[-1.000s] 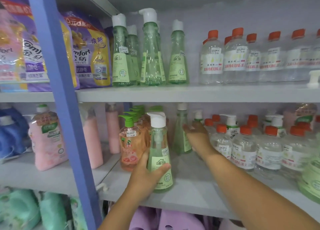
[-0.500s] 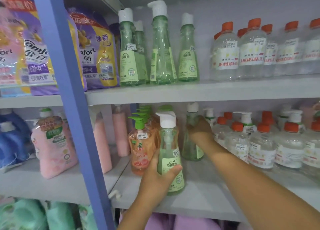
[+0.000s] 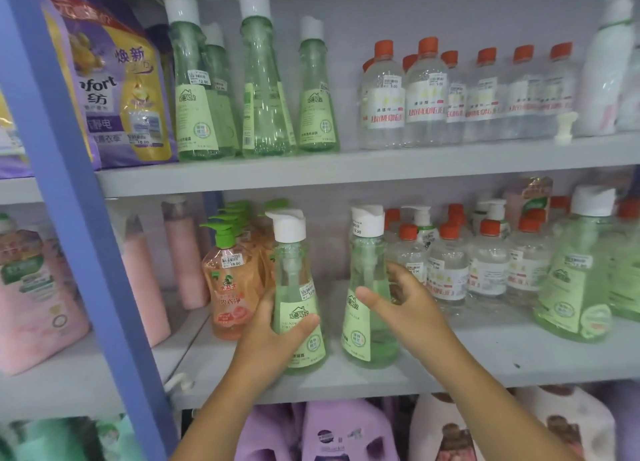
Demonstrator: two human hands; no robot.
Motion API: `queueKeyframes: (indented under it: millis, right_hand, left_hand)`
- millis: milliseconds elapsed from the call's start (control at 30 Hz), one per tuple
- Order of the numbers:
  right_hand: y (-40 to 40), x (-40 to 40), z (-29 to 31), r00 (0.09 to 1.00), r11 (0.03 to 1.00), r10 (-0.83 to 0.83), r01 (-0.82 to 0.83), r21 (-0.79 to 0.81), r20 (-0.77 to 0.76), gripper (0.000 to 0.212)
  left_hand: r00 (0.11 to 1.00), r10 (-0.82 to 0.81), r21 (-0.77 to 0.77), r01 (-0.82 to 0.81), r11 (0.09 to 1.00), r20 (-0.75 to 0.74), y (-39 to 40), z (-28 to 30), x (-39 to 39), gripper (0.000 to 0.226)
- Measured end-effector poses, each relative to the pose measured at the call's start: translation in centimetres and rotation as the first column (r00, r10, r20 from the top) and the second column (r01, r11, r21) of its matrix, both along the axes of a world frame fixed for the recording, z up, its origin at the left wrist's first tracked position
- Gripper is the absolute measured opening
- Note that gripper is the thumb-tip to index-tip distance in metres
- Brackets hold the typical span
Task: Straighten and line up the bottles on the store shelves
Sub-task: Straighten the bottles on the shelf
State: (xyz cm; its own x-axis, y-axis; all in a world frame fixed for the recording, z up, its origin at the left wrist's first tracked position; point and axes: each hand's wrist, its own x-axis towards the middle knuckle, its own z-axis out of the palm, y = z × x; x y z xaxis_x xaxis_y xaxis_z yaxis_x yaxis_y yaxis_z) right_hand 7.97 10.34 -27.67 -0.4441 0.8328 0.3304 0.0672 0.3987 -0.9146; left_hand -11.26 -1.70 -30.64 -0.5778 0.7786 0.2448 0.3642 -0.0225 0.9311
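Green pump bottles (image 3: pixel 298 308) and (image 3: pixel 369 297) stand side by side at the middle shelf (image 3: pixel 467 363) front, each gripped by curled fingers of left hand (image 3: pixel 273 336) and right hand (image 3: pixel 405 304), likely needing labels squared forward next.

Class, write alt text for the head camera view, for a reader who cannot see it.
A person's left hand grips one green pump bottle and the right hand holds a second green bottle beside it on the middle shelf. Orange soap bottles stand left, clear orange-capped bottles right.
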Motion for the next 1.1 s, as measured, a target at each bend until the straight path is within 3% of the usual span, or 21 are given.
queueKeyframes:
  millis: [100,233,433,533,667,800,933,1000,1100]
  right_hand:
    - [0.1,-0.4,0.1,0.997,0.999,-0.048,0.046,0.023,0.055,0.055]
    - [0.0,0.1,0.5,0.995,0.999,-0.016,0.012,0.034,0.098,0.040]
    - [-3.2,4.2,1.0,0.990,0.993,0.113,-0.114,0.007,0.085,0.027]
    - [-6.0,7.3,3.0,0.973,0.974,0.224,-0.225,0.013,0.045,0.037]
    - [-9.1,10.7,9.7,0.930,0.927,0.367,-0.364,0.091,-0.018,0.044]
    - [-9.5,12.2,18.6,0.913,0.898,0.387,-0.340,0.280,-0.132,0.071]
    - [-7.9,10.4,26.9,0.904,0.890,0.355,-0.248,0.383,-0.239,0.058]
    - [-6.3,8.3,29.3,0.924,0.895,0.314,-0.210,0.395,-0.220,0.060]
    - [-3.7,4.7,30.1,0.956,0.910,0.265,-0.203,0.361,-0.130,0.044]
  left_hand:
    - [1.000,-0.002,-0.010,0.002,1.000,-0.002,0.1,-0.1,0.8,0.053]
    - [1.000,-0.001,0.020,0.001,1.000,0.031,-0.6,0.5,3.0,0.047]
    - [0.982,0.127,0.082,-0.140,0.987,0.143,-5.9,1.0,6.2,0.036]
    - [0.969,0.149,0.161,-0.182,0.970,0.197,-9.9,2.9,7.9,0.035]
    - [0.981,0.157,0.276,-0.182,0.944,0.110,-14.3,10.5,10.3,0.038]
    - [0.994,0.102,0.436,-0.077,0.897,-0.034,-15.5,18.7,10.8,0.047]
    - [0.972,0.181,0.495,-0.083,0.865,-0.153,-13.4,25.0,9.1,0.043]
    - [0.955,0.240,0.479,-0.131,0.868,-0.174,-11.7,26.9,7.4,0.040]
    - [0.956,0.257,0.438,-0.172,0.883,-0.143,-9.0,27.8,4.4,0.037]
